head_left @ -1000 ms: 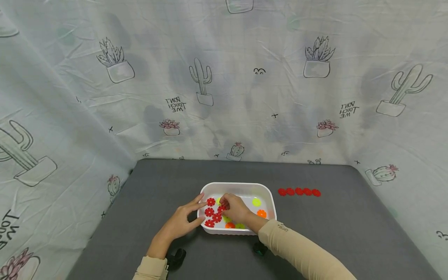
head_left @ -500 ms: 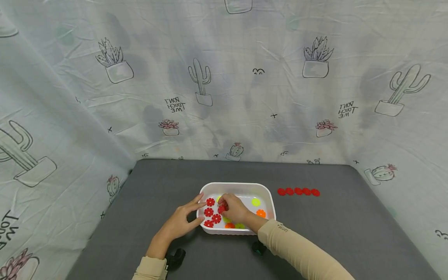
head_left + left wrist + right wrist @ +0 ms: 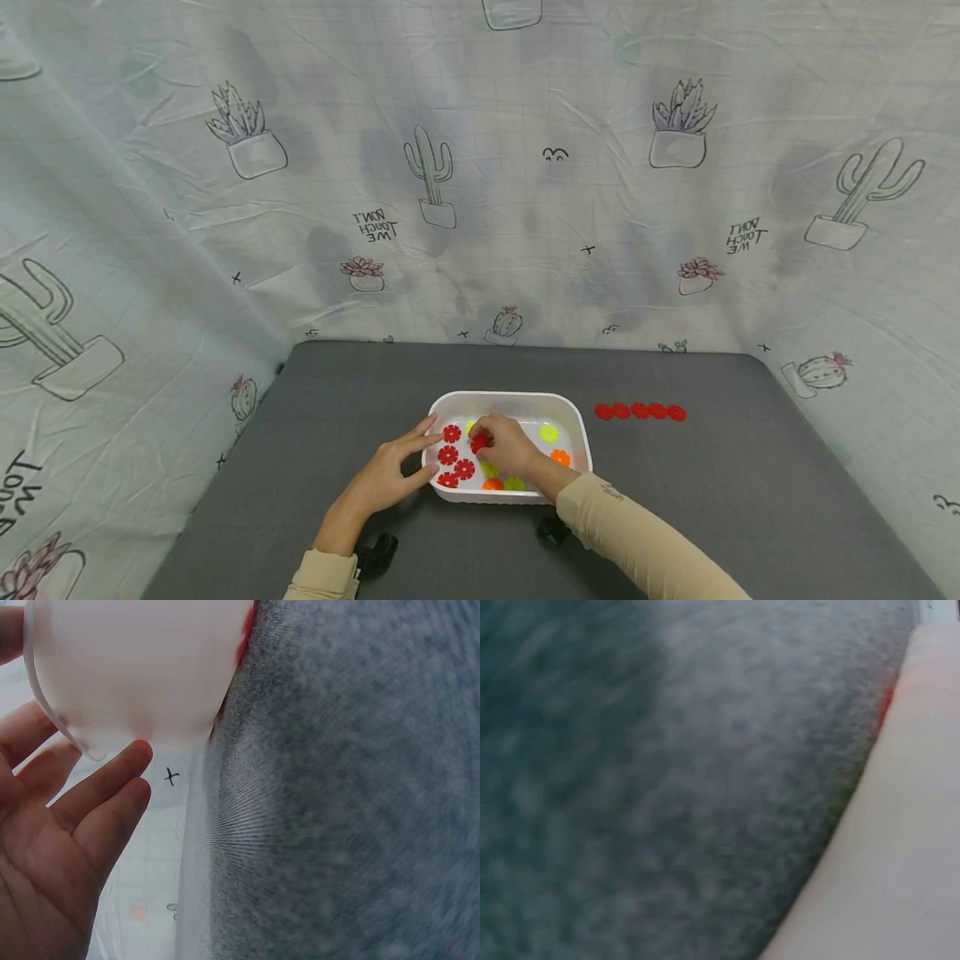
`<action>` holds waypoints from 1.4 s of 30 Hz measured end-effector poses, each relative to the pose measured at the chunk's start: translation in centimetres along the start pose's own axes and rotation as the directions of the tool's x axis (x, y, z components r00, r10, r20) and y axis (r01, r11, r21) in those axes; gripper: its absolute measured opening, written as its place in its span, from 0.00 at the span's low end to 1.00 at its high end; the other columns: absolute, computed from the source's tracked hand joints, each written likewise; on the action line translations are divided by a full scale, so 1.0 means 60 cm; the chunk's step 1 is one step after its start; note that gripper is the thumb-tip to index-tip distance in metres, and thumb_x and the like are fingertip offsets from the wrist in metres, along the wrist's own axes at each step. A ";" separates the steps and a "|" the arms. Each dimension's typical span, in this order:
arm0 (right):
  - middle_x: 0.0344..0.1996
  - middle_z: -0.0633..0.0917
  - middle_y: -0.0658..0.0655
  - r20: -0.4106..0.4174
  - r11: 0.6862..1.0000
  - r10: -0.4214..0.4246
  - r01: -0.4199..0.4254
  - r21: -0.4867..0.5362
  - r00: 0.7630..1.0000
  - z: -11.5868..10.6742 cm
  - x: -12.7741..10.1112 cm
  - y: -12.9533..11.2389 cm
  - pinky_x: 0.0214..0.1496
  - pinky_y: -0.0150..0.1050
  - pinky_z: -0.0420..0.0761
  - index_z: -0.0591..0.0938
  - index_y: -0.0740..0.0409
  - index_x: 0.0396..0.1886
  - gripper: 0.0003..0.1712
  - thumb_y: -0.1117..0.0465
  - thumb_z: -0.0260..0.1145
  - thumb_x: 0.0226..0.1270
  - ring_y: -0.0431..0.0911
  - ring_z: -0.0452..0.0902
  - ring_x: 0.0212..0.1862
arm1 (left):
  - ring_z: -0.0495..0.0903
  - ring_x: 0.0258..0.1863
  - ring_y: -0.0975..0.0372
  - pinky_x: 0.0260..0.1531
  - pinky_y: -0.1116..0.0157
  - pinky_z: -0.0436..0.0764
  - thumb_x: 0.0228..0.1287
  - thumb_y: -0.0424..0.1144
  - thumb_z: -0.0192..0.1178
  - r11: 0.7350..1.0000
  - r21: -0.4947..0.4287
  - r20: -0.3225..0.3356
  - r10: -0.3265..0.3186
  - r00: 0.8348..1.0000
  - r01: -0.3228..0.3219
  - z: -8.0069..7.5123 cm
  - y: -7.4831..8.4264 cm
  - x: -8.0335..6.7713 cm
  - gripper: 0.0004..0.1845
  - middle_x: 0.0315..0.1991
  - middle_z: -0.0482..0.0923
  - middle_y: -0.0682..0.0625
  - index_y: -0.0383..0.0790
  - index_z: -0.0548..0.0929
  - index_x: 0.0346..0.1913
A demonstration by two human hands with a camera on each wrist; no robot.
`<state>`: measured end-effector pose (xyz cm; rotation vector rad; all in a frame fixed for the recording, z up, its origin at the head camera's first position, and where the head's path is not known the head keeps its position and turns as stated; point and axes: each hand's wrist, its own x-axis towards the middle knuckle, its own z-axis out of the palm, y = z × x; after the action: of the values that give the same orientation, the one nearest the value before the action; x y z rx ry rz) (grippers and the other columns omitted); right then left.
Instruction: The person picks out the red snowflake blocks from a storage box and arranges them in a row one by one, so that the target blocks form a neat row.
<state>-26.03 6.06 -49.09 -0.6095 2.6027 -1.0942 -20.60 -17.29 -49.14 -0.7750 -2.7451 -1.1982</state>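
Pinching a red disc inside the white tray

Reaching into the white tray (image 3: 577,421) near the front edge of the grey table (image 3: 750,500), our right hand (image 3: 506,446) has its fingertips curled onto a red disc (image 3: 478,443) among the flower-shaped pieces on the tray floor; we judge the pinch is only just formed. Our left hand (image 3: 386,475) lies against the tray's left wall with fingers fairly straight, touching the rim, and the left wrist view shows those fingers (image 3: 112,787) loose beside the tray's (image 3: 135,667) outer wall rather than wrapped round it.

More red discs (image 3: 450,454) sit by the tray's left wall, yellow-green (image 3: 549,432) and orange (image 3: 560,457) ones toward its right wall. A row of red discs (image 3: 640,411) lies on the table right of the tray, well apart from it.

The risk we see: the discs are thin and crowded, so the pinch may slip or drag a neighbour up with it. The light tray could also slide, since the left hand merely rests against it
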 end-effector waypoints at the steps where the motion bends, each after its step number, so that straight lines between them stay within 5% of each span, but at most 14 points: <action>1: 0.37 0.79 0.51 0.000 1.000 0.000 0.000 0.021 1.000 -0.002 -0.001 -0.001 0.50 0.39 0.80 0.82 0.58 0.43 0.13 0.68 0.69 0.57 0.43 0.74 0.40 | 0.63 0.68 0.54 0.61 0.45 0.68 0.62 0.46 0.62 1.000 0.000 0.000 0.001 1.000 -0.001 0.000 0.000 0.000 0.26 0.72 0.59 0.50 0.41 0.76 0.62; 19: 0.46 0.83 0.58 -0.084 0.966 -0.061 0.080 0.244 0.995 -0.040 -0.034 -0.008 0.50 0.42 0.81 0.80 0.64 0.50 0.18 0.70 0.65 0.58 0.50 0.80 0.47 | 0.64 0.68 0.54 0.60 0.44 0.69 0.62 0.45 0.62 1.000 -0.007 0.001 0.011 1.000 -0.011 -0.003 -0.001 -0.002 0.26 0.72 0.60 0.48 0.41 0.76 0.62; 33: 0.50 0.81 0.63 -0.248 0.900 0.048 0.066 0.430 0.968 -0.092 -0.121 0.007 0.47 0.32 0.81 0.77 0.67 0.55 0.21 0.70 0.65 0.60 0.53 0.78 0.50 | 0.64 0.68 0.54 0.60 0.46 0.69 0.62 0.48 0.61 0.999 -0.011 0.005 0.039 0.999 -0.038 -0.006 -0.003 -0.002 0.27 0.72 0.59 0.47 0.39 0.76 0.62; 38: 0.49 0.81 0.66 -0.366 0.867 0.098 0.101 0.488 0.925 -0.108 -0.146 0.030 0.44 0.26 0.80 0.76 0.69 0.55 0.22 0.70 0.66 0.60 0.46 0.78 0.46 | 0.64 0.68 0.54 0.60 0.45 0.69 0.62 0.47 0.61 0.999 -0.009 0.006 0.032 0.999 -0.032 -0.005 -0.002 -0.002 0.27 0.72 0.60 0.46 0.39 0.76 0.62; 42: 0.45 0.82 0.62 -0.495 0.846 0.117 0.175 0.504 0.861 -0.128 -0.159 0.056 0.42 0.25 0.80 0.76 0.72 0.54 0.22 0.71 0.67 0.59 0.38 0.78 0.42 | 0.64 0.68 0.55 0.60 0.45 0.69 0.61 0.47 0.62 1.000 -0.005 0.000 0.027 1.000 -0.027 -0.002 -0.002 -0.002 0.27 0.72 0.60 0.48 0.39 0.76 0.62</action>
<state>-21.50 17.42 -45.63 -0.2414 2.4668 -2.1399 -20.55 -17.50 -49.17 -0.8101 -2.7231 -1.2008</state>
